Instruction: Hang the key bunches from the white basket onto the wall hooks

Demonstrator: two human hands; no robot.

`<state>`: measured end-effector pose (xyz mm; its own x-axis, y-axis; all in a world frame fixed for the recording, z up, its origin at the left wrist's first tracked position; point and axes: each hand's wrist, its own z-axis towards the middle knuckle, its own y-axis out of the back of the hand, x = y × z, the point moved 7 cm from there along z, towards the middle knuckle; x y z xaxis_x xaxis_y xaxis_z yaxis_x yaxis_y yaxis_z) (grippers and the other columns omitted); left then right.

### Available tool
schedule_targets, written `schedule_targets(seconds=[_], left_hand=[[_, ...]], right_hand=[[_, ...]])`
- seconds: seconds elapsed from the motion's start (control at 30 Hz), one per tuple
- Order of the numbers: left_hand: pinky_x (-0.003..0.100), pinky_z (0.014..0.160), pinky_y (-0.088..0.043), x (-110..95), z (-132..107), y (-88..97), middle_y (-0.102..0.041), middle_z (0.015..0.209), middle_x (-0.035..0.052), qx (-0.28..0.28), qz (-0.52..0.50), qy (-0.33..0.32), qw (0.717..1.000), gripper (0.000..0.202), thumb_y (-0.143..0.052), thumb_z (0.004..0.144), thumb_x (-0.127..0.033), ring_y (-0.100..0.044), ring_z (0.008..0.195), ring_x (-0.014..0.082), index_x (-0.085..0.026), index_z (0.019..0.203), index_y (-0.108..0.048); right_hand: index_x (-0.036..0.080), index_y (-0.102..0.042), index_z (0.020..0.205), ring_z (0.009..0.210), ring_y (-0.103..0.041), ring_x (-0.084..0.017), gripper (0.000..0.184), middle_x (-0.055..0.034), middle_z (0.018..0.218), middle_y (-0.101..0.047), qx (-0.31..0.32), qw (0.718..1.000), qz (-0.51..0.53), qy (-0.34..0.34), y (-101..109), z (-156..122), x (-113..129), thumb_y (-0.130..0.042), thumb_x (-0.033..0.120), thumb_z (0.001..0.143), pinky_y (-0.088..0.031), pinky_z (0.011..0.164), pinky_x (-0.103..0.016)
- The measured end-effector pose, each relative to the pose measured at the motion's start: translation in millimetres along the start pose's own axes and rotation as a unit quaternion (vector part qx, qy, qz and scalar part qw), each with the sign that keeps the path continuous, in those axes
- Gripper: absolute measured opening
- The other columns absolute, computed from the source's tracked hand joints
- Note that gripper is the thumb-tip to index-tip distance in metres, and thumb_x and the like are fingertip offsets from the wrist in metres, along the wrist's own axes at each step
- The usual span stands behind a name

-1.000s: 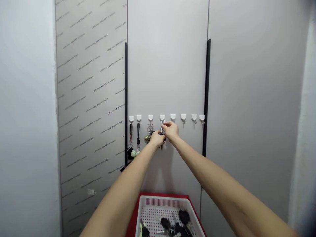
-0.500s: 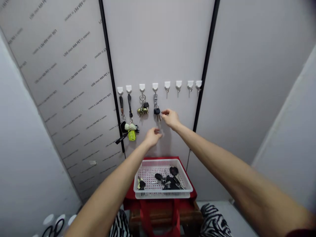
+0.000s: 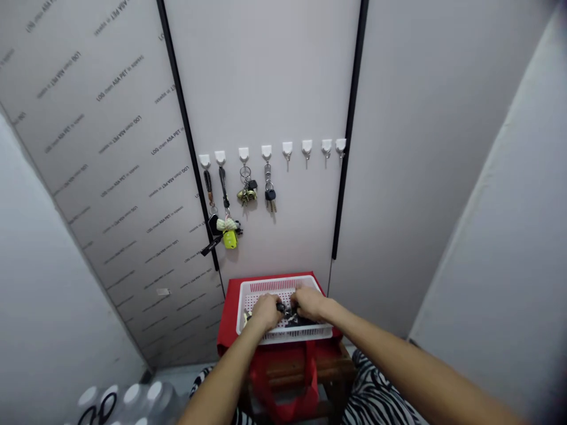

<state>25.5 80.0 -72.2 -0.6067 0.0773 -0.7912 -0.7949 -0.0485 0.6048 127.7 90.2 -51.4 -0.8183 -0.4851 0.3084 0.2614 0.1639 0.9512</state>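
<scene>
Both my hands are down in a white plastic basket that holds several dark keys. My left hand is curled over the left of the pile, knuckles up. My right hand is curled over the right of it. A black key shows between the two hands; what the fingers grip is hidden. On the wall above runs a row of white hooks. The left ones carry key bunches, among them a black key bunch and a yellow-green fob.
The basket rests on a red bag on a wooden stool. The right-hand hooks hang bare. Black vertical strips edge the wall panel. Bottle caps show at the bottom left, zebra-print cloth below the stool.
Both hands have left the black key bunch, which now hangs on its hook, and dropped into the basket. The view has tilted down.
</scene>
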Motion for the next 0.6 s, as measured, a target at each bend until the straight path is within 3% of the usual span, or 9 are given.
schedule_targets(seconds=[0.13,0.27,0.4,0.6], left_hand=[[0.026,0.062,-0.031,5,3,1.7,-0.048,0.046,-0.0013,-0.003,-0.024,0.013,1.000,0.010,-0.053,0.046,-0.007,-0.048,0.061,0.0159,-0.018,0.046,-0.050],[0.021,0.053,-0.032,-2,12,9.5,-0.048,0.049,-0.0026,-0.006,-0.095,0.006,0.995,0.008,-0.045,0.055,-0.008,-0.045,0.053,0.0100,-0.015,0.052,-0.047],[0.017,0.048,-0.032,-22,20,23.3,-0.048,0.053,-0.0034,0.009,-0.167,-0.011,0.986,0.003,-0.043,0.060,-0.013,-0.044,0.048,0.0064,-0.015,0.060,-0.046],[0.016,0.047,-0.030,-48,19,49.7,-0.051,0.054,-0.0028,0.023,-0.331,-0.004,0.943,0.006,-0.047,0.057,-0.013,-0.046,0.048,0.0050,-0.014,0.062,-0.045]], right_hand=[[0.016,-0.059,0.062,0.064,-0.051,-0.016,0.018,-0.0065,0.067,-0.059,0.013,1.000,-0.006,0.015,-9,1,6,-0.044,0.012,0.053,-0.034,0.056,-0.023],[0.017,-0.056,0.080,0.062,-0.050,-0.012,0.026,-0.0026,0.071,-0.058,0.006,0.997,0.067,0.039,-4,3,12,-0.046,0.018,0.056,-0.035,0.054,-0.020],[0.014,-0.052,0.085,0.069,-0.049,-0.011,0.026,-0.0021,0.078,-0.056,-0.071,0.961,0.246,0.103,19,9,24,-0.044,0.019,0.060,-0.036,0.061,-0.020],[0.011,-0.052,0.073,0.051,-0.044,-0.007,0.021,0.0000,0.060,-0.051,-0.115,0.914,0.386,0.059,46,17,24,-0.041,0.026,0.064,-0.034,0.048,-0.019]])
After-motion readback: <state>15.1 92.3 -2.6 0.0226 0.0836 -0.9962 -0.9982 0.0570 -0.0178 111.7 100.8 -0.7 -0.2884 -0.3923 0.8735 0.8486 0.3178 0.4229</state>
